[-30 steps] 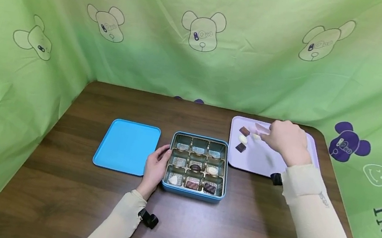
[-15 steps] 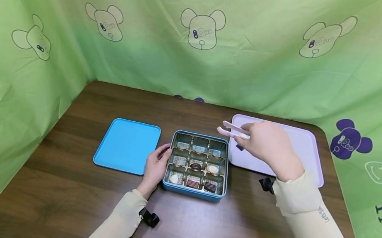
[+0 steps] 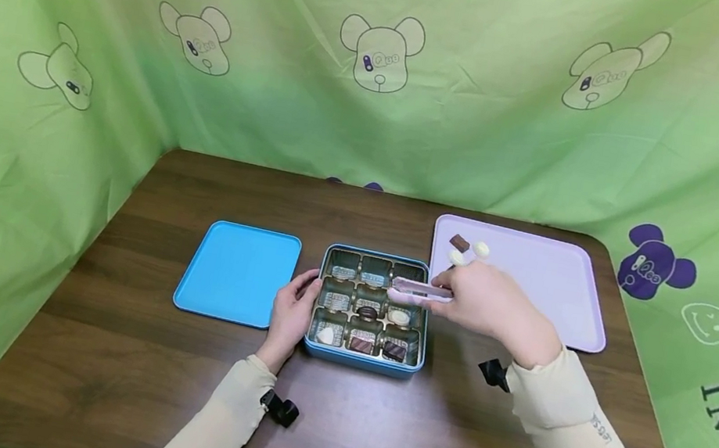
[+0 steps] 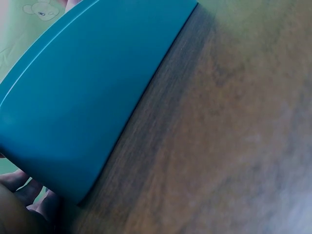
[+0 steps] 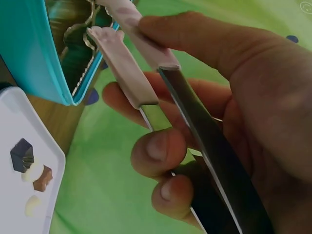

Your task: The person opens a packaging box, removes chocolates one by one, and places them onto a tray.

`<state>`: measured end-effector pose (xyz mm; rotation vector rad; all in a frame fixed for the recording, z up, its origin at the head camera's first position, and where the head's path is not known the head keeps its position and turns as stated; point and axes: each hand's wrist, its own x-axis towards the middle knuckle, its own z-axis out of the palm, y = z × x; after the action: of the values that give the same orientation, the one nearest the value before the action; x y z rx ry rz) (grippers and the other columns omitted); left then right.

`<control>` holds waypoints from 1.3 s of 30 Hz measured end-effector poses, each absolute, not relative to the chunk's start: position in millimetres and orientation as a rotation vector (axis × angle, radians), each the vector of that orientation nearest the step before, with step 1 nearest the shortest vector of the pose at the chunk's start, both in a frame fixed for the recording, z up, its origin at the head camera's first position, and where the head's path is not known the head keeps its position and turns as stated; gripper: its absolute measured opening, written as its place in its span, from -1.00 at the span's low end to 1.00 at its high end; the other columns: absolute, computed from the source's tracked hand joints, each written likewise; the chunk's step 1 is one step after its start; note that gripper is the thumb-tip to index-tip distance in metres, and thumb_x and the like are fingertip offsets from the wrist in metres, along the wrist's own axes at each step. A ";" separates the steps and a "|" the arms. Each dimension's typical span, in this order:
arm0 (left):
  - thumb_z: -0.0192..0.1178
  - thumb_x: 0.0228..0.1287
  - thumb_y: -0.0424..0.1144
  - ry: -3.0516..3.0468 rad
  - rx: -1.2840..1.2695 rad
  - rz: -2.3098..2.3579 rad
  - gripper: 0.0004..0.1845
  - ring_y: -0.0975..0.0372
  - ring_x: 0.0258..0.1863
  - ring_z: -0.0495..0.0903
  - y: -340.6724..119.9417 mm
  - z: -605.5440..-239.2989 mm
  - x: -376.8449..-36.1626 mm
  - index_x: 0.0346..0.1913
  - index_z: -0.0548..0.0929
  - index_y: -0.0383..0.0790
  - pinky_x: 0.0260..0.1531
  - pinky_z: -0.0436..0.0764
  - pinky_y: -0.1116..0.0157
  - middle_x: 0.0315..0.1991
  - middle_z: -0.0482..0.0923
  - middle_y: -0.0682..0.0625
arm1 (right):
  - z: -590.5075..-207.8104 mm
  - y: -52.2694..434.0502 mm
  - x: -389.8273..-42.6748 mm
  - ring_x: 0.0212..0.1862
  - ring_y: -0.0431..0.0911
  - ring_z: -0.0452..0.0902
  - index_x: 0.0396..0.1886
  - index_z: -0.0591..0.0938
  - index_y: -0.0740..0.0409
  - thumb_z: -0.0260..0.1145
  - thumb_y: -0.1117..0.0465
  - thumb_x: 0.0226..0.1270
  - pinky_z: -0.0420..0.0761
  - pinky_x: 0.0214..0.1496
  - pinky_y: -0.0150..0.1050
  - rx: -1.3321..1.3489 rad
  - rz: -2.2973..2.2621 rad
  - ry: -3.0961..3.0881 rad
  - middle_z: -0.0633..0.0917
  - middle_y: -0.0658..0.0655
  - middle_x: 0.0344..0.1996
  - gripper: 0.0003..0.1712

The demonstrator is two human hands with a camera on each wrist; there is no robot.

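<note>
A blue box (image 3: 361, 363) with a gold tray of nine wells stands mid-table; its middle and front rows hold chocolates, such as a dark oval one (image 3: 367, 313). My left hand (image 3: 292, 313) holds its left side, thumb at the rim; its fingers (image 4: 29, 190) show beside the corner in the left wrist view. My right hand (image 3: 491, 309) grips pink-tipped metal tongs (image 5: 195, 117) between thumb and fingers. The tips lie over the box's back right wells, slightly parted. I cannot tell whether a chocolate is between them.
A lilac tray (image 3: 539, 262) sits at the back right, bearing a brown chocolate (image 3: 459, 242), two white ones and a dark one (image 5: 22, 155). The blue lid (image 3: 238, 273) lies left of the box. A green printed curtain (image 3: 276, 123) surrounds the table.
My right hand has brought the tongs left and toward me, from over the lilac tray to over the box's back right wells. My left hand has stayed at the box.
</note>
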<state>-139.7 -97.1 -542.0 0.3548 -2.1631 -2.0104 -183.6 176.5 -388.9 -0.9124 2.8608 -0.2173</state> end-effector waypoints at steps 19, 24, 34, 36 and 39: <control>0.16 0.53 -0.21 -2.157 0.386 -2.027 -0.61 -0.05 -0.01 0.67 -96.7 -542.5 -140.4 0.26 0.61 -0.35 -0.10 0.64 0.16 0.03 0.68 -0.30 | -392.5 161.6 -178.0 -0.56 -0.08 0.48 -0.61 0.65 -0.09 0.50 -0.06 0.15 0.61 -0.38 0.09 -0.857 -0.012 2.788 0.57 -0.08 -0.62 -0.72; 0.12 0.54 -0.27 -2.186 0.385 -2.023 -0.62 -0.12 0.03 0.65 -94.9 -527.6 -136.4 0.27 0.57 -0.43 -0.05 0.63 0.07 0.06 0.65 -0.35 | -385.5 155.6 -176.3 -0.54 -0.09 0.47 -0.56 0.67 -0.08 0.50 -0.02 0.15 0.61 -0.38 0.09 -0.861 0.010 2.795 0.56 -0.07 -0.62 -0.77; 0.09 0.54 -0.34 -2.193 0.357 -2.011 -0.64 -0.16 0.05 0.63 -92.4 -488.2 -120.1 0.25 0.56 -0.49 -0.02 0.62 0.06 0.07 0.63 -0.39 | -377.3 142.1 -177.2 -0.50 -0.15 0.51 -0.36 0.76 -0.01 0.46 -0.01 0.20 0.62 -0.34 0.02 -0.950 -0.027 2.788 0.66 -0.10 -0.54 -0.81; 0.09 0.54 -0.33 -2.196 0.351 -2.016 -0.63 -0.16 0.05 0.63 -92.3 -488.9 -119.9 0.26 0.56 -0.49 -0.01 0.62 0.05 0.07 0.63 -0.39 | -381.7 138.5 -176.9 -0.50 -0.14 0.52 -0.40 0.75 0.00 0.47 0.00 0.18 0.62 -0.36 0.00 -0.979 -0.019 2.775 0.65 -0.09 -0.54 -0.82; 0.09 0.54 -0.33 -2.196 0.347 -2.019 -0.63 -0.16 0.05 0.63 -92.0 -489.9 -119.4 0.26 0.56 -0.49 -0.02 0.62 0.04 0.07 0.63 -0.40 | -388.4 132.4 -176.3 -0.53 -0.13 0.48 -0.50 0.70 -0.03 0.48 0.03 0.13 0.58 -0.43 -0.01 -1.000 0.007 2.772 0.60 -0.08 -0.59 -0.83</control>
<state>-119.4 -92.0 -489.9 0.3471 -2.1957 -2.0187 -176.3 132.4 -388.4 -0.9995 2.7719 0.0072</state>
